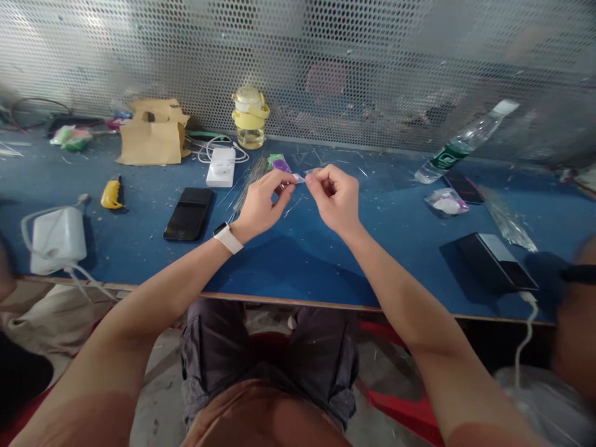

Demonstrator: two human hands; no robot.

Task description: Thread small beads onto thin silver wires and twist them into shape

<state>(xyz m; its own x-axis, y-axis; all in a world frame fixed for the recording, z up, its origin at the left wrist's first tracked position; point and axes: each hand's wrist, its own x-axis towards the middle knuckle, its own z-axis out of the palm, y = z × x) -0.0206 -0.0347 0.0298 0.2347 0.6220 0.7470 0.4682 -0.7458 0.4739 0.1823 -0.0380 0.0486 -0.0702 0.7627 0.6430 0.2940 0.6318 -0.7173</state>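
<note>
My left hand (267, 202), with a pale watch band at its wrist, is closed in a pinch over the middle of the table. Facing it, my right hand (336, 197) is pinched too, its other fingers curled in. A small piece of clear plastic (300, 179) stretches between the two sets of fingertips; its exact kind is too small to make out. Just behind my left fingers lie a purple packet (281, 164) and a green packet (275, 158). A bundle of thin grey wires (251, 180) lies beside my left hand, partly hidden by it.
A black phone (189, 214), white power bank (221, 167) and yellow cutter (112, 194) lie left on the blue table (298, 267). Behind stand a yellow-lidded bottle (250, 121) and perforated metal screen (372, 62). A leaning water bottle (465, 146) and black box (496, 264) are right. People sit at both sides.
</note>
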